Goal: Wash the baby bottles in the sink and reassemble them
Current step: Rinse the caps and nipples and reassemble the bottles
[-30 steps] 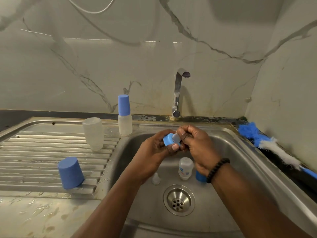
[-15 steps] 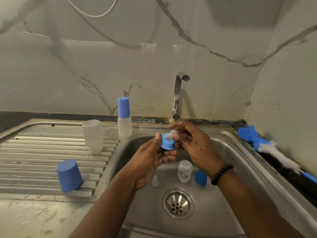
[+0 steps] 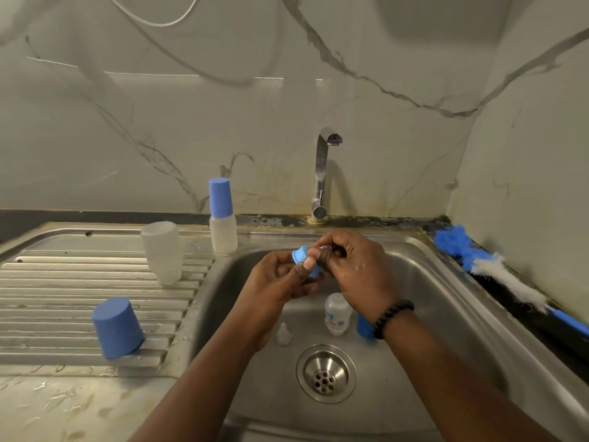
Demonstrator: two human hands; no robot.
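Marble wall stands behind a steel sink point(image 3: 446, 301). Over it, the left hand point(image 3: 280, 282) pinches a blue ring point(image 3: 301, 255) and the right hand point(image 3: 357, 266) pinches a clear teat point(image 3: 325, 248) at the ring's 3 o'clock. Wet fingers may slip, and the teat could drop toward the drain point(image 3: 325, 373) at 6 o'clock.
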